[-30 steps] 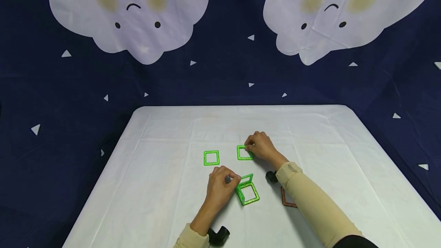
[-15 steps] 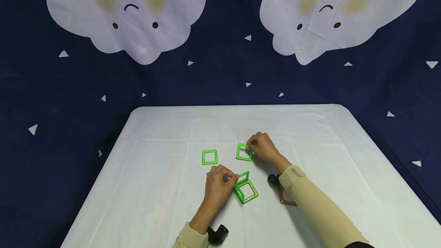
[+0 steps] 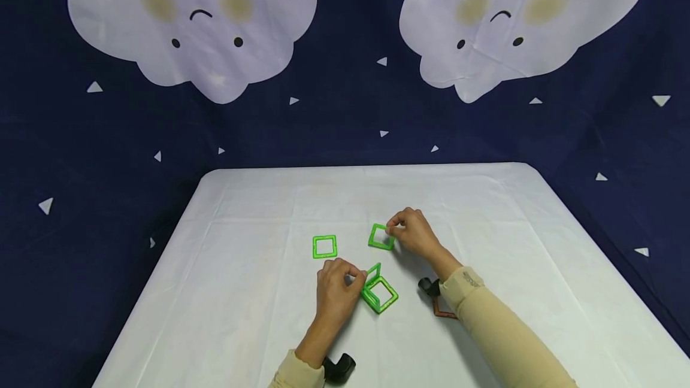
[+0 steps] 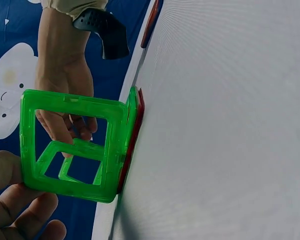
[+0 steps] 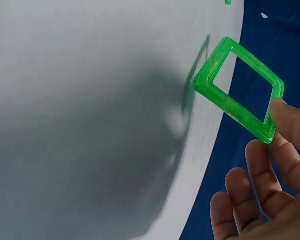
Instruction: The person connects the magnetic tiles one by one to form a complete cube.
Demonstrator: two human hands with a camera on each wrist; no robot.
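Note:
My left hand (image 3: 335, 292) pinches the near-left edge of a joined set of green square magnetic tiles (image 3: 389, 302). Two of its hollow squares stand up at an angle to each other from a flat one. In the left wrist view, the thumb and fingers (image 4: 20, 205) hold an upright green square (image 4: 70, 189), and a thin red layer (image 4: 132, 142) shows along the base. My right hand (image 3: 414, 232) pinches a loose green square magnetic tile (image 3: 380, 246) by its right side. The right wrist view has this tile (image 5: 235, 110) tilted above the table, its shadow apart from it.
Another green square tile (image 3: 324, 255) lies flat to the left. A brown-red square tile (image 3: 444, 315) lies partly hidden under the right forearm. Black wrist camera mounts (image 3: 339, 369) stick out from both wrists. The white-covered table (image 3: 242, 292) ends before a dark blue cloud-patterned backdrop (image 3: 345, 130).
My right hand has lifted the loose green tile slightly and tilted it. The joined set has turned a little in my left hand. The whole head view has shifted slightly.

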